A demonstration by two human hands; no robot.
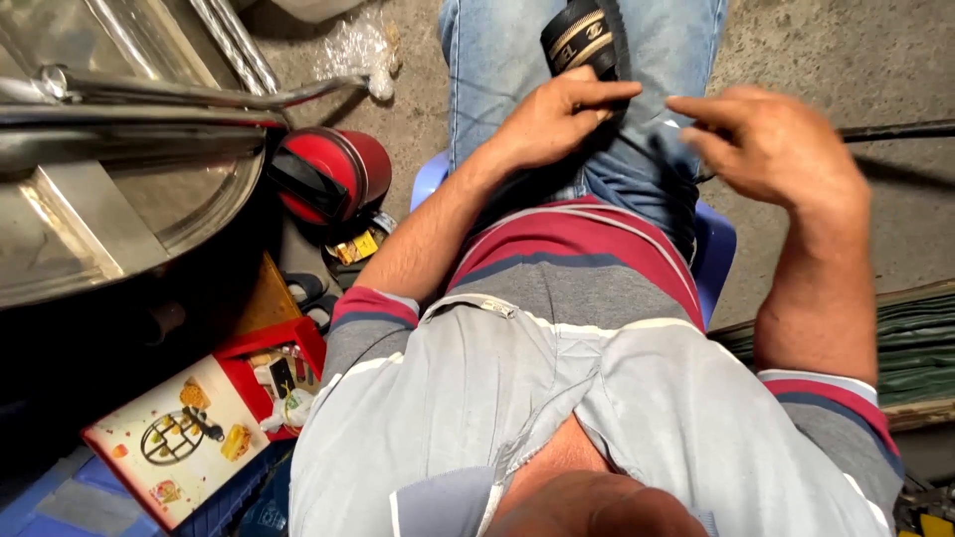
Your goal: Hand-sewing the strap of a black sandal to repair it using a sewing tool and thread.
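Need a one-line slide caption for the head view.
Seated person, left hand on jeans by a black strap, right hand raised open.

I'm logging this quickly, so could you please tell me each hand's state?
Left hand: resting on the jeans, holding nothing visible.
Right hand: open, empty.

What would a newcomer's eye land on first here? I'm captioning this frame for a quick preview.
Centre top, the left hand rests on the blue jeans by a black-and-gold strap, while the right hand hovers just beside it, fingers spread. At the left, a red cylindrical container sits under a shiny steel basin, with an open red box below.
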